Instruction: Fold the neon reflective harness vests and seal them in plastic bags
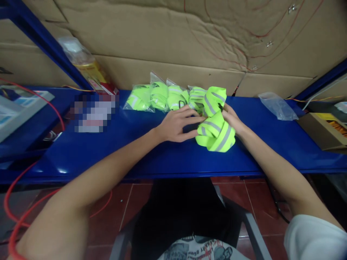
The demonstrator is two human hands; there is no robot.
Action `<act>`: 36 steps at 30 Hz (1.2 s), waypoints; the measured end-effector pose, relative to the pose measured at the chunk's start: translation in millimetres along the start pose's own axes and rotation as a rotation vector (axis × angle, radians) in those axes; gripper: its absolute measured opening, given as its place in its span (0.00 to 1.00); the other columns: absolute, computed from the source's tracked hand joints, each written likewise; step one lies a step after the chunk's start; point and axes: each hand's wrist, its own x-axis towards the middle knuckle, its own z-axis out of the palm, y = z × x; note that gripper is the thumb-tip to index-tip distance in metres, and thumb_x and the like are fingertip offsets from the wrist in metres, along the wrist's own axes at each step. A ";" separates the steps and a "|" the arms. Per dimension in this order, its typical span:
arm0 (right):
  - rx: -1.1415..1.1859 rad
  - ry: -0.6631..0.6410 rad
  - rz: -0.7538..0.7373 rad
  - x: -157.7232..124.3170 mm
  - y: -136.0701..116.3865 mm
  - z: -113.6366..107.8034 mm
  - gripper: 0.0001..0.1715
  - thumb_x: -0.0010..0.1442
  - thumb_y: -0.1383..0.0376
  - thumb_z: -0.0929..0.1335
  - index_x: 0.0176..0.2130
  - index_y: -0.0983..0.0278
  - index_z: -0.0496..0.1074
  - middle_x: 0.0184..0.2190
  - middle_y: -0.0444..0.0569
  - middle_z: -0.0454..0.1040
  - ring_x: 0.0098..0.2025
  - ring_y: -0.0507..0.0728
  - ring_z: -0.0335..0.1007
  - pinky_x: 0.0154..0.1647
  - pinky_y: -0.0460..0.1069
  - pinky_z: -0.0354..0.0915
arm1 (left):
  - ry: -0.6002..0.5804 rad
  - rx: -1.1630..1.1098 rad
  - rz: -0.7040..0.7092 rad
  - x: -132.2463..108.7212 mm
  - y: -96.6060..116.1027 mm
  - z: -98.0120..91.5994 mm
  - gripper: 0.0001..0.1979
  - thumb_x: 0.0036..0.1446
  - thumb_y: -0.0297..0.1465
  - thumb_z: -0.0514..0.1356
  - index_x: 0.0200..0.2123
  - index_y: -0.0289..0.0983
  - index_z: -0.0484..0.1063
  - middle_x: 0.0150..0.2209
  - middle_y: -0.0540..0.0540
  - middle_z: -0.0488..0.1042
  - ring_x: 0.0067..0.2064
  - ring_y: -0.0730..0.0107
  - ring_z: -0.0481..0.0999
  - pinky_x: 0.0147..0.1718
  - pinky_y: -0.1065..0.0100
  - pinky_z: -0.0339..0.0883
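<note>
A loosely folded bundle of neon yellow-green reflective strap with grey stripes stands on the blue table in front of me. My right hand grips its right side, its fingertips mostly hidden behind the material. From the left, my left hand reaches to the bundle with fingers stretched and spread, the tips at its edge. Behind my left hand lie several similar neon bundles in clear plastic bags, side by side in a row. A black buckle shows on one of them.
An empty clear plastic bag lies at the right, near an open cardboard box. A plastic bottle leans at the back left. Cardboard lines the back, and a red hose loops at the left.
</note>
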 end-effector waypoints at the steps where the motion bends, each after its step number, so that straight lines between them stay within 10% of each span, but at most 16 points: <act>1: 0.029 0.007 0.019 -1.2 -2.9 -2.8 0.36 0.57 0.42 0.75 0.58 0.57 0.77 0.53 0.52 0.86 0.56 0.71 0.83 0.56 0.65 0.81 | 0.037 -0.003 0.031 -0.2 -0.5 -5.5 0.28 0.73 0.57 0.56 0.54 0.43 0.85 0.45 0.40 0.85 0.44 0.56 0.82 0.48 0.53 0.74; 3: 0.128 -0.076 0.099 -6.0 -9.8 -6.0 0.32 0.56 0.47 0.75 0.55 0.59 0.79 0.46 0.53 0.88 0.48 0.70 0.86 0.49 0.63 0.82 | 0.213 -0.080 -0.009 -1.3 -3.0 -11.8 0.35 0.77 0.56 0.45 0.47 0.42 0.87 0.35 0.41 0.82 0.35 0.61 0.78 0.40 0.57 0.71; 6: 0.142 -0.535 0.207 -15.8 -20.4 -2.3 0.31 0.57 0.53 0.77 0.57 0.62 0.80 0.42 0.52 0.88 0.42 0.65 0.87 0.42 0.56 0.82 | 0.448 -0.196 -0.208 -2.4 -7.3 -13.7 0.37 0.77 0.57 0.46 0.35 0.39 0.85 0.25 0.45 0.74 0.26 0.67 0.68 0.29 0.62 0.61; 9: 0.051 -0.857 0.156 -22.0 -26.7 8.1 0.40 0.56 0.57 0.81 0.64 0.61 0.76 0.45 0.50 0.88 0.41 0.59 0.86 0.39 0.49 0.79 | 0.463 -0.227 -0.337 -0.4 -4.1 -15.3 0.32 0.76 0.55 0.52 0.34 0.39 0.82 0.26 0.46 0.75 0.27 0.67 0.70 0.30 0.62 0.61; 18: -0.137 -0.353 -0.119 -11.6 -10.6 4.1 0.29 0.55 0.55 0.82 0.54 0.60 0.82 0.41 0.48 0.87 0.44 0.60 0.83 0.51 0.55 0.77 | -0.160 -0.094 -0.220 6.1 14.7 -6.0 0.36 0.51 0.57 0.76 0.52 0.40 0.75 0.50 0.40 0.79 0.49 0.56 0.79 0.49 0.59 0.73; 23: -0.392 -0.162 -0.237 -14.1 -13.2 0.0 0.29 0.60 0.45 0.80 0.52 0.60 0.83 0.44 0.53 0.87 0.45 0.65 0.83 0.51 0.59 0.76 | -0.228 -0.077 -0.418 5.7 -3.9 -14.5 0.23 0.59 0.53 0.71 0.40 0.37 0.79 0.35 0.47 0.81 0.37 0.64 0.78 0.38 0.66 0.68; 28: -0.544 -0.267 -0.457 -14.0 -16.1 -0.8 0.45 0.51 0.47 0.85 0.63 0.57 0.77 0.61 0.56 0.80 0.62 0.72 0.77 0.67 0.65 0.70 | -0.172 0.129 -0.556 3.3 -6.3 -20.1 0.30 0.68 0.55 0.60 0.22 0.39 0.69 0.19 0.51 0.64 0.23 0.69 0.65 0.25 0.65 0.55; 32: -0.568 -0.196 -0.436 -10.6 -4.2 -2.1 0.45 0.59 0.54 0.80 0.69 0.56 0.68 0.67 0.57 0.74 0.64 0.71 0.74 0.63 0.63 0.72 | 0.001 0.453 -0.387 2.3 1.3 -18.5 0.27 0.71 0.55 0.58 0.49 0.37 0.81 0.45 0.37 0.82 0.43 0.54 0.82 0.38 0.61 0.70; 36: -0.359 -0.084 -0.251 -9.5 4.9 -4.2 0.42 0.63 0.46 0.78 0.68 0.53 0.68 0.57 0.53 0.78 0.47 0.62 0.78 0.42 0.53 0.75 | -0.112 0.434 -0.138 1.7 -0.3 -20.8 0.36 0.63 0.60 0.66 0.61 0.39 0.77 0.61 0.32 0.77 0.60 0.42 0.77 0.57 0.50 0.72</act>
